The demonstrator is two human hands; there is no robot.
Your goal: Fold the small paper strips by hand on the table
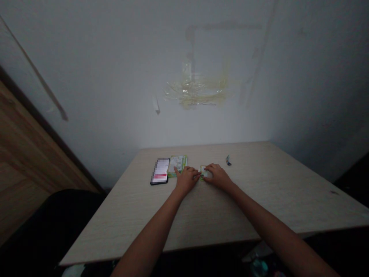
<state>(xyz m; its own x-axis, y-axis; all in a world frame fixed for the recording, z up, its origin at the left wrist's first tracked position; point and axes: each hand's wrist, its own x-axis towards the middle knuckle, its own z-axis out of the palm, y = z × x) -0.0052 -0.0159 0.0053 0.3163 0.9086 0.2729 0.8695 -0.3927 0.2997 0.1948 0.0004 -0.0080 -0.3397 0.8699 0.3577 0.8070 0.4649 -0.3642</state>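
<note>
A small green-and-white packet [202, 173] lies flat on the table between my two hands. My right hand [219, 177] has its fingers curved over the packet's right part, thumb at the near side, gripping it. From the other side my left hand [187, 179] reaches in with fingers stretched out, their tips at the packet's left edge. Its thumb stands apart and overlaps a larger green-and-white packet [181, 161] behind it. The print on both packets is too small to read.
A phone [160, 172] with a lit, partly pixelated screen lies left of the larger packet. A small crumpled scrap [228, 160] rests on the table [282, 192] to the right. Behind stands a wall [115, 77] with peeling tape [198, 92]. Wooden panelling [25, 154] is at the left.
</note>
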